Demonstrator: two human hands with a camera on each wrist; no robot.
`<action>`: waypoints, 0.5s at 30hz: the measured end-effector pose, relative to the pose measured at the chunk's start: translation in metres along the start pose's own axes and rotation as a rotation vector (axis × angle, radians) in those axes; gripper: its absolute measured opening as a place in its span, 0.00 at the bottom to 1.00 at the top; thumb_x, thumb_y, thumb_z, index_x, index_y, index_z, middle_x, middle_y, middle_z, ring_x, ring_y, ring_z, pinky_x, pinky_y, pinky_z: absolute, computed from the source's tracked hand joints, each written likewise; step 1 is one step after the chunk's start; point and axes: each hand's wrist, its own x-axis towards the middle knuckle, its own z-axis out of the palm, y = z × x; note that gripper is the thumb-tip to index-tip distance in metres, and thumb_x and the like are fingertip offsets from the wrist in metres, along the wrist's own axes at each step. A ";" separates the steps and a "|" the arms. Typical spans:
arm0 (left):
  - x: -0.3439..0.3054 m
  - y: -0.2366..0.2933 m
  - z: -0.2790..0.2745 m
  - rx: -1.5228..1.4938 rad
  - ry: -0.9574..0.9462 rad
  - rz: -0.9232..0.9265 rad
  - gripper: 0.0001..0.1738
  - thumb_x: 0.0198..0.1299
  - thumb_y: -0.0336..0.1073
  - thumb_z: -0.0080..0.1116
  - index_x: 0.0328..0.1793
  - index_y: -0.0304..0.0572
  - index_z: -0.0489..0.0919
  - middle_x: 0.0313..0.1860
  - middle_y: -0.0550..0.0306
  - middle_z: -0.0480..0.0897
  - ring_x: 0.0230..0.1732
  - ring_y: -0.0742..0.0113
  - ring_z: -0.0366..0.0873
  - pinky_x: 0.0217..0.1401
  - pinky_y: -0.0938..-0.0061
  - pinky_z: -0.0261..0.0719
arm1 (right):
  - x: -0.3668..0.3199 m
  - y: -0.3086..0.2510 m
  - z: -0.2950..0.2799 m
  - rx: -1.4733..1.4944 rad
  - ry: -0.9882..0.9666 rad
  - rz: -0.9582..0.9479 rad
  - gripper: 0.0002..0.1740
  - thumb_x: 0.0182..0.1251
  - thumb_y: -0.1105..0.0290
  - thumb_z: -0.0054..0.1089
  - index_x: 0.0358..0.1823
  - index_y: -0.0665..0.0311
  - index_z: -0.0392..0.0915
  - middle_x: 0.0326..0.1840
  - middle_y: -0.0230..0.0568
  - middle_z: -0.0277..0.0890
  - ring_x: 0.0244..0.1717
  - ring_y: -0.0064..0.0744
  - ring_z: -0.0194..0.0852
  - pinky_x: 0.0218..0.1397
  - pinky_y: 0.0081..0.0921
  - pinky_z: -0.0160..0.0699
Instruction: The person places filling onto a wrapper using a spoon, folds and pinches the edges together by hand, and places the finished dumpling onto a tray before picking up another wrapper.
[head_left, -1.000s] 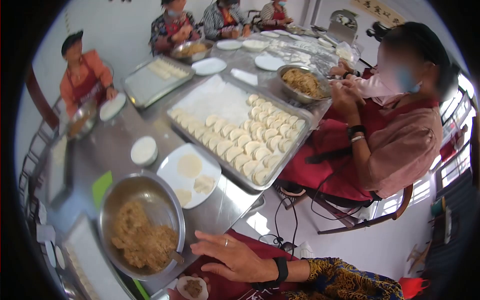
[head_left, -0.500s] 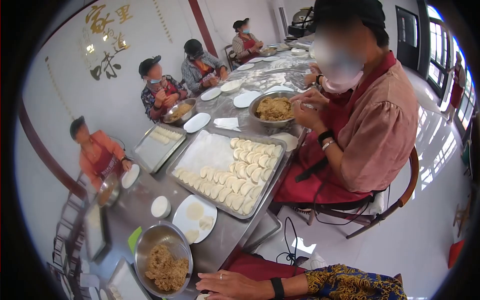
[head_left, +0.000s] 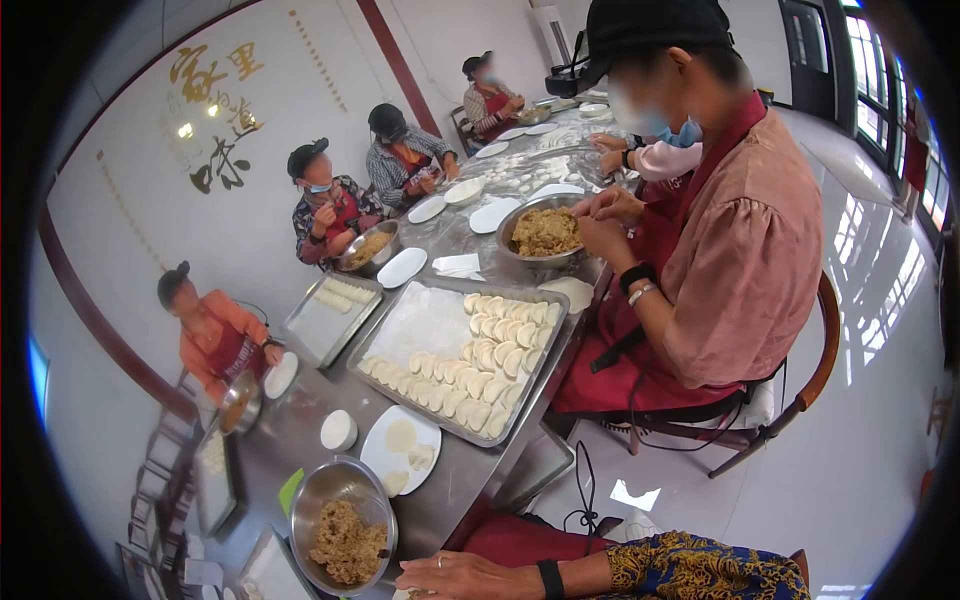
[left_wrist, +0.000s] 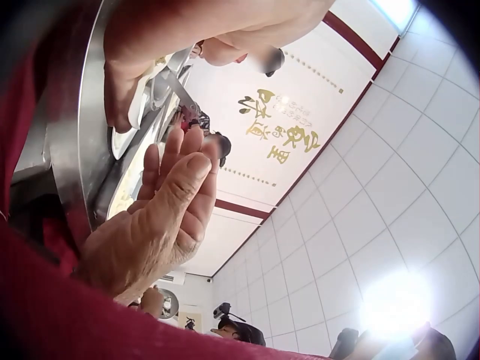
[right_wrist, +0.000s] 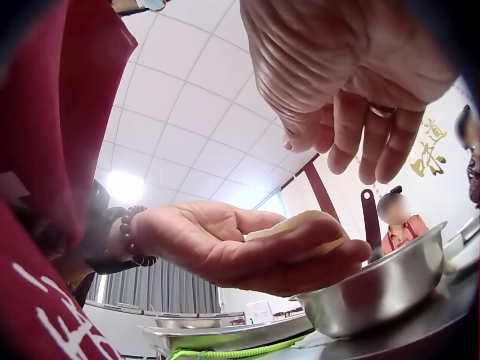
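Note:
My left hand (right_wrist: 247,251) is turned palm up in the right wrist view, a beaded bracelet on its wrist. It cups a pale dumpling wrapper (right_wrist: 289,231) between thumb and curled fingers. Above it hangs my right hand (right_wrist: 360,82), ringed, fingers loosely extended downward and holding nothing. In the left wrist view the right hand (left_wrist: 169,210) shows its thumb alongside its fingers. The head view catches the right hand (head_left: 465,577) at the bottom edge, where the left is mostly hidden. Beside it stands a steel bowl (head_left: 330,482) of brown filling (head_left: 350,545); a dark handle (right_wrist: 370,217) rises behind its rim.
A white plate (head_left: 375,455) carries a few wrappers; a white cup (head_left: 339,431) stands near it. Beyond is a metal tray (head_left: 512,428) with rows of dumplings (head_left: 480,380). A person (head_left: 720,250) sits to the right, beside another filling bowl (head_left: 510,225). Others work across the table.
The head view has tilted up, so the wall shows and my hands sit lower in frame. The filled wrapper in my left hand, visible earlier, is now almost out of the head view.

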 end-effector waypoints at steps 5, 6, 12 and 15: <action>0.002 0.011 0.005 0.011 0.030 -0.004 0.27 0.75 0.42 0.48 0.71 0.28 0.67 0.69 0.43 0.74 0.69 0.51 0.71 0.74 0.57 0.70 | 0.006 0.001 -0.001 -0.056 -0.008 -0.139 0.17 0.70 0.60 0.61 0.53 0.62 0.81 0.54 0.45 0.81 0.57 0.47 0.79 0.54 0.40 0.77; 0.003 0.016 0.008 -0.014 0.030 -0.023 0.27 0.75 0.41 0.49 0.71 0.28 0.67 0.69 0.42 0.74 0.69 0.50 0.71 0.74 0.57 0.70 | 0.008 0.000 -0.001 -0.052 -0.010 -0.142 0.17 0.70 0.60 0.61 0.53 0.62 0.81 0.54 0.45 0.81 0.57 0.47 0.79 0.54 0.40 0.77; -0.002 0.024 0.003 -0.104 0.003 -0.040 0.28 0.75 0.41 0.49 0.72 0.26 0.66 0.69 0.40 0.74 0.69 0.47 0.72 0.76 0.54 0.68 | 0.014 -0.002 0.000 0.083 0.014 0.042 0.17 0.70 0.59 0.62 0.53 0.62 0.81 0.50 0.44 0.82 0.48 0.48 0.81 0.49 0.39 0.78; -0.004 0.026 0.007 -0.066 0.051 -0.011 0.28 0.75 0.42 0.48 0.72 0.26 0.66 0.70 0.40 0.74 0.70 0.47 0.71 0.77 0.54 0.67 | 0.015 0.002 0.001 0.114 -0.088 0.118 0.20 0.68 0.57 0.64 0.55 0.61 0.81 0.50 0.45 0.82 0.49 0.48 0.81 0.50 0.40 0.78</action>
